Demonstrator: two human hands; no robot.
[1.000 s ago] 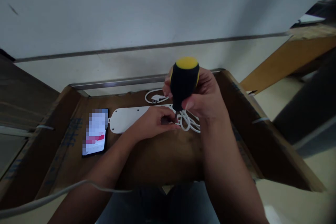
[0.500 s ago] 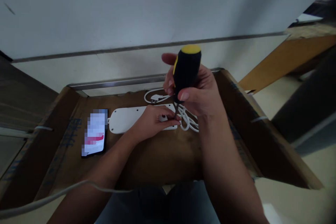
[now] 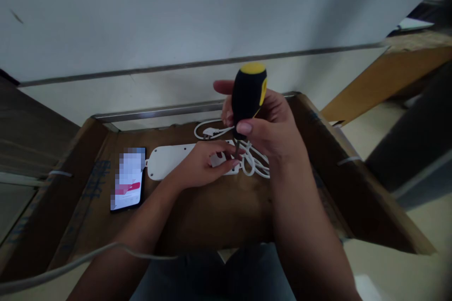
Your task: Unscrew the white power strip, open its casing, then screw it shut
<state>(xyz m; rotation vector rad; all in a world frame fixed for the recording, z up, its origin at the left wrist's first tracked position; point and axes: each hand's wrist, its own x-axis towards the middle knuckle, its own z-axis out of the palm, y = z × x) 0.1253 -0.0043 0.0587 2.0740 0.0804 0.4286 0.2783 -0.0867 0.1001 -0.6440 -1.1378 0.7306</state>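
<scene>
A screwdriver with a black-and-yellow handle stands nearly upright, its shaft pointing down. My right hand is closed round the lower handle, thumb in front, one finger stretched out to the left. Lower down, the thumb and fingertips of my left hand pinch around the shaft near its tip; whether a screw is between them is hidden. Beneath that hand lies a white power strip, its flat face with dark screw holes turned up. Its white cord is coiled at the right end, and the plug rests behind.
The strip lies on a sheet of brown cardboard with raised side flaps. A phone with a lit screen is at the left. Behind runs a metal bar below a pale panel. A pale cable crosses the lower left.
The screwdriver handle has turned about its own axis and shifted slightly left, its yellow stripe now on the right. My right fingers have moved with it. My left hand stays nearly in place.
</scene>
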